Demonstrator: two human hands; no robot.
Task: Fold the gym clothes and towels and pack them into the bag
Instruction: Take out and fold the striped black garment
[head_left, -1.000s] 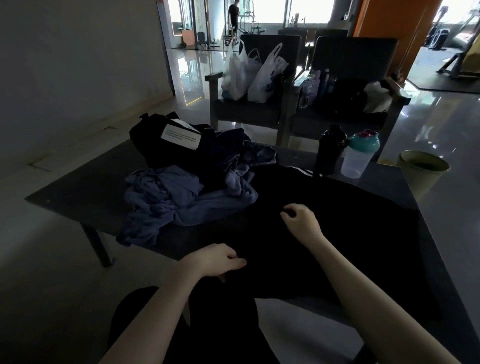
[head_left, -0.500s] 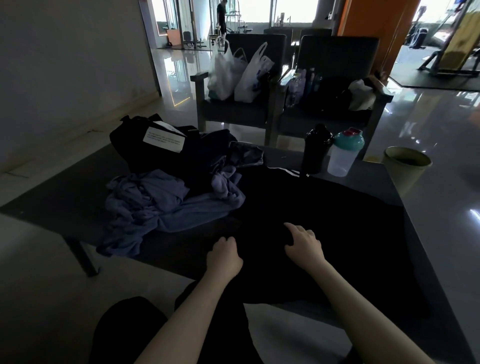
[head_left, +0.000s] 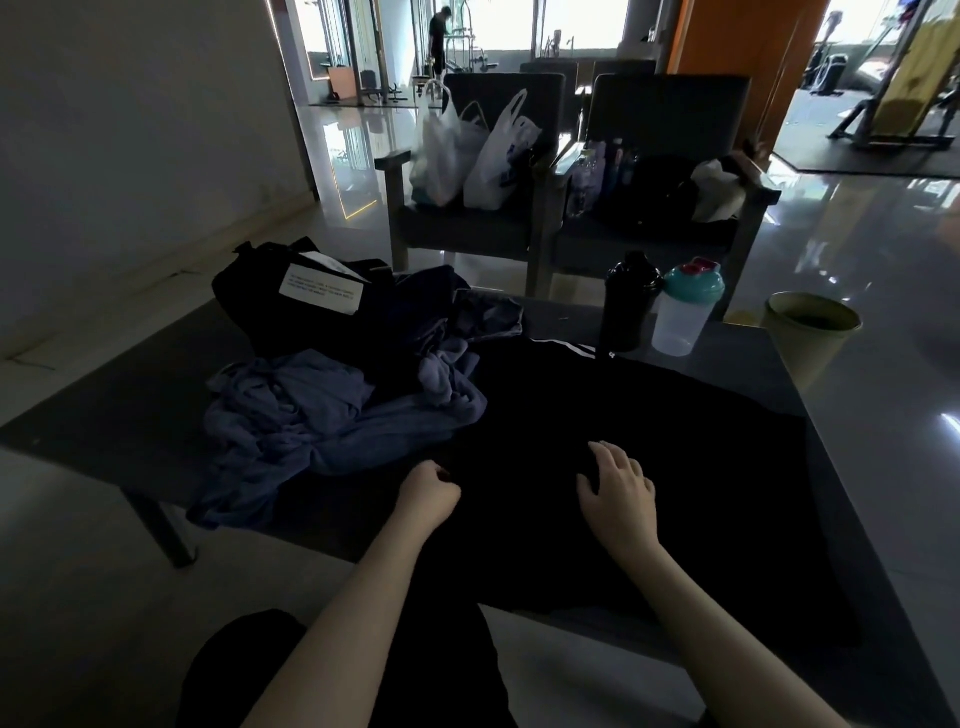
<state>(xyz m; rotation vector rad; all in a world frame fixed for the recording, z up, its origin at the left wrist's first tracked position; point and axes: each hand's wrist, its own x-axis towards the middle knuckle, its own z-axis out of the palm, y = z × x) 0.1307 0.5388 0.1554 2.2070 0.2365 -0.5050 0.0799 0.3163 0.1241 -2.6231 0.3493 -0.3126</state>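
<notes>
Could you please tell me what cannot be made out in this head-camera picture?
Head view: whether the left hand grips the black garment; its curled fingers are tucked out of sight beneath it.
Head view: the print on the white label of the black bag; too small and blurred.
Head view: the garment's type and folds; lost in darkness.
Head view: how many pieces form the blue cloth pile; crumpled together.

A black garment (head_left: 649, 415) lies spread flat over the right half of the table (head_left: 130, 400), with white stripes at its far edge and its near part hanging over the near edge. A crumpled blue-grey towel (head_left: 322, 415) is heaped just left of it. By the far-left corner slumps a black bag (head_left: 260, 296) with a white label, and a dark blue garment (head_left: 447, 301) is bunched against its right side.
</notes>
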